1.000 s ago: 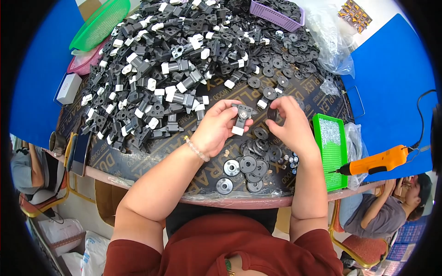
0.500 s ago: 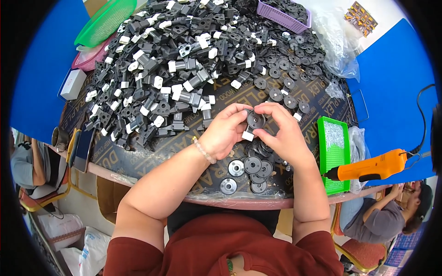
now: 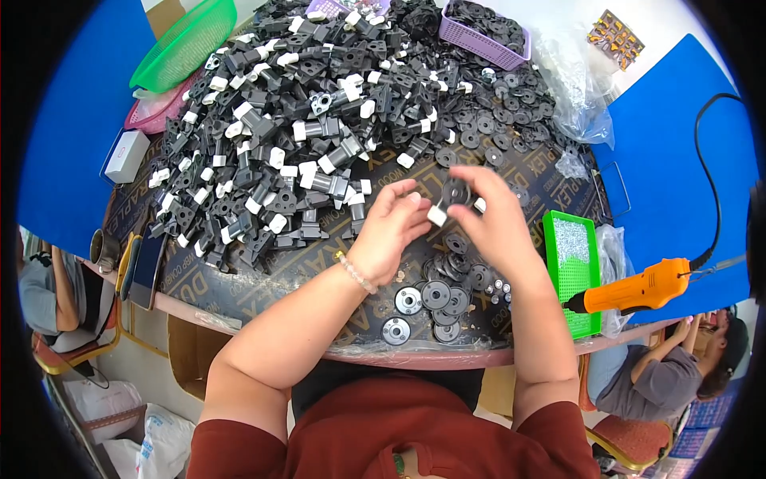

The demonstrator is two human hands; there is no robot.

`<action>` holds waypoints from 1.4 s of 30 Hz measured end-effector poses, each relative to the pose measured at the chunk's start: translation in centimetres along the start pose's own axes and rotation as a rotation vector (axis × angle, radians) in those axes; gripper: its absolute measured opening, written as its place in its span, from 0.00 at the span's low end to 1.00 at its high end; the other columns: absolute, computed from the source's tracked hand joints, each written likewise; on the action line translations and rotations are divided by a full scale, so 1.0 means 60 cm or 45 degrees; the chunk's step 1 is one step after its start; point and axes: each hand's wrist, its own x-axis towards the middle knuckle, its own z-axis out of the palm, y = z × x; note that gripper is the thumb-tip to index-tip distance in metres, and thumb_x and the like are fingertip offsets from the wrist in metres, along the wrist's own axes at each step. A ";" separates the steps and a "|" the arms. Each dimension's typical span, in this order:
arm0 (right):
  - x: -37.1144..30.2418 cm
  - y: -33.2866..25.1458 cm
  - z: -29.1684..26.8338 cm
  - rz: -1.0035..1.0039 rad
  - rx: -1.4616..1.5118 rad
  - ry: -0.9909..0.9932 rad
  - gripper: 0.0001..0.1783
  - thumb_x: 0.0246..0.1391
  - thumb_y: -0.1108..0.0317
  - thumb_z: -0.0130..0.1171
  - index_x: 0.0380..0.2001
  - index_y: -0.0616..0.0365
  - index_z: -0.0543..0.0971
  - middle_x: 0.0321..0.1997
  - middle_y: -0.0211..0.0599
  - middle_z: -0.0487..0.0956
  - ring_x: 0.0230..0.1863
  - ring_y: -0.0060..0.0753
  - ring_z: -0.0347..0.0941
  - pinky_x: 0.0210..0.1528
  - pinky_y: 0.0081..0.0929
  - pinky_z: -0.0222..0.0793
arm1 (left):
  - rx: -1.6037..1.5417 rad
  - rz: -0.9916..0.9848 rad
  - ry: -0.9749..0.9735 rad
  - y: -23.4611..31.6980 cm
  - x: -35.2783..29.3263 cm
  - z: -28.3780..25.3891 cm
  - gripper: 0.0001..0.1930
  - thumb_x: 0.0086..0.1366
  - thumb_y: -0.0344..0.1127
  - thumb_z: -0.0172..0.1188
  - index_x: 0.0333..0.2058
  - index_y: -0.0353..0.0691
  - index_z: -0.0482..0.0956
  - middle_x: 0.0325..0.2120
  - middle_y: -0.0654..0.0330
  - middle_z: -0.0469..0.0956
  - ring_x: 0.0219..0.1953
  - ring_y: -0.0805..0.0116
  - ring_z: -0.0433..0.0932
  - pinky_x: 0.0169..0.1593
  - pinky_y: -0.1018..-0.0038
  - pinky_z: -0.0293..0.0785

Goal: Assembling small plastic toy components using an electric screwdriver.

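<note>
My right hand [image 3: 496,223] pinches a black round part with a white tab [image 3: 456,191] between thumb and fingers, above the table's middle. To its left is my left hand [image 3: 391,231], with loosely curled fingers that are apart and hold nothing; its fingertips are near the white tab. Below the hands lie several dark discs [image 3: 436,294] and two silver-faced discs [image 3: 408,300]. Small shiny cylindrical pieces [image 3: 499,287] lie beside my right wrist. A large heap of black parts with white ends [image 3: 319,128] spreads beyond my left hand.
A green tray [image 3: 594,271] of small silver pieces stands at right, with an orange electric screwdriver [image 3: 638,287] partly over it. Behind are a purple basket [image 3: 487,46] and loose black discs [image 3: 511,112]. Green [image 3: 183,44] and pink baskets [image 3: 163,112] stand far left. People sit at both sides.
My left hand has let go of the round part and moved slightly away. My right hand keeps it, now tilted and a little to the right. The view has shifted slightly.
</note>
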 end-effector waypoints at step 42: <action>-0.099 -0.031 -0.041 0.096 -0.065 0.273 0.09 0.51 0.78 0.61 0.38 0.60 0.80 0.37 0.41 0.80 0.37 0.40 0.77 0.39 0.29 0.72 | -0.215 0.091 0.013 0.031 -0.010 0.012 0.24 0.66 0.32 0.59 0.58 0.40 0.62 0.36 0.58 0.75 0.36 0.67 0.78 0.41 0.70 0.76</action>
